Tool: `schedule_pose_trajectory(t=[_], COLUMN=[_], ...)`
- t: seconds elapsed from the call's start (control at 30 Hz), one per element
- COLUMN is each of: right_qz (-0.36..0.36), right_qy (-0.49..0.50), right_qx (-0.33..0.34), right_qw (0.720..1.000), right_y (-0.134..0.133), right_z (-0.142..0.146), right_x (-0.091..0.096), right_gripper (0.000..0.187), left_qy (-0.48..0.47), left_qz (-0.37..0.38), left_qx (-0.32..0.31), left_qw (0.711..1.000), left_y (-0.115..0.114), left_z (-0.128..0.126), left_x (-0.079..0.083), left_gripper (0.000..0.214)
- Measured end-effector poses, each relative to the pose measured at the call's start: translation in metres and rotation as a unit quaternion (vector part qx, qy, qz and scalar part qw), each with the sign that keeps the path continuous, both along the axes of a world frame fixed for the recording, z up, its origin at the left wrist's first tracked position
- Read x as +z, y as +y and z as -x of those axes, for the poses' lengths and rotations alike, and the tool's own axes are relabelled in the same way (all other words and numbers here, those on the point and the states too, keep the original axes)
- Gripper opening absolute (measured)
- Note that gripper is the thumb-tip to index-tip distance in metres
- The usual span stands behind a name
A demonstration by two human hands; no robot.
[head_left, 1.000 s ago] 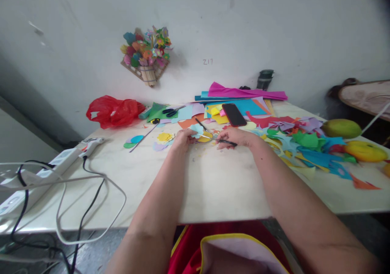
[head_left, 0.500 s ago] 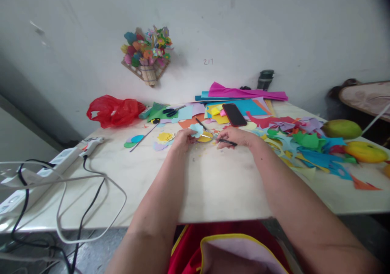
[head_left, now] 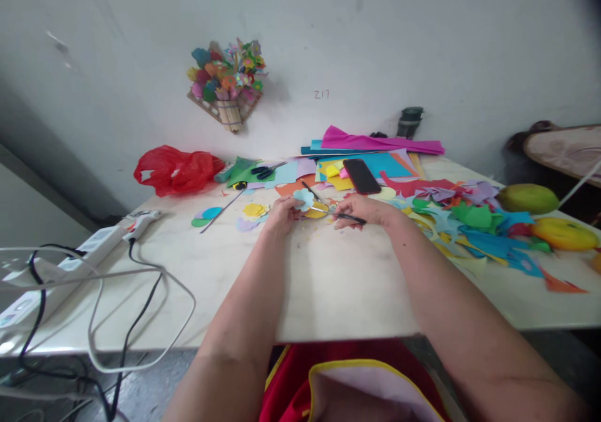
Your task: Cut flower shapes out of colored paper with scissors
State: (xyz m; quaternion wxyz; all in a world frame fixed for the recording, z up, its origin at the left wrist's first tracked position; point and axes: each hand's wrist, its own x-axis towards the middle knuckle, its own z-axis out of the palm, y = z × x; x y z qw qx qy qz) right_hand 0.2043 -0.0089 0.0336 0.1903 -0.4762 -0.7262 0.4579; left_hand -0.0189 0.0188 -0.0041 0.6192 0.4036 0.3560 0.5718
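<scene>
My left hand (head_left: 282,213) pinches a small light-blue paper cut-out (head_left: 303,199) just above the white table (head_left: 328,284). My right hand (head_left: 364,210) is closed around small scissors (head_left: 339,214), whose blades point left toward the cut-out. A yellow paper disc (head_left: 315,211) lies on the table under the blades. Both hands rest near the middle of the table, a short gap apart.
Coloured paper sheets (head_left: 370,159) and a black phone (head_left: 361,176) lie behind the hands; paper scraps (head_left: 474,225) spread to the right beside mangoes (head_left: 561,233). Another pair of scissors (head_left: 263,172), a red bag (head_left: 173,170), and a power strip with cables (head_left: 70,259) sit left.
The light-blue cut-out has turned slightly in my left fingers. Both hands stay in nearly the same place.
</scene>
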Motion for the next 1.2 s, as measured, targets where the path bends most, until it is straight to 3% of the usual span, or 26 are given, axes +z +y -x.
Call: schedule_pose_trajectory(t=[0.5,0.87,1.2], right_qz=[-0.002,0.029,-0.024], right_qy=[-0.005,-0.006,0.051], right_qx=[0.001,0.034,-0.033], right_qw=[1.0,0.999,0.998], right_y=[-0.002,-0.002,-0.006], right_z=[0.0,-0.013,-0.014], right_x=[0.002,0.005,0.008], right_gripper=[0.042,0.039,0.03], left_qy=[0.007,-0.033,-0.059], left_qz=[0.009,0.002,0.034], left_qx=[-0.002,0.066,0.077], left_qw=[1.0,0.997,0.995], left_y=[0.002,0.008,0.006], left_z=[0.0,0.002,0.001], left_x=[-0.002,-0.005,-0.003], left_gripper=[0.015,0.016,0.019])
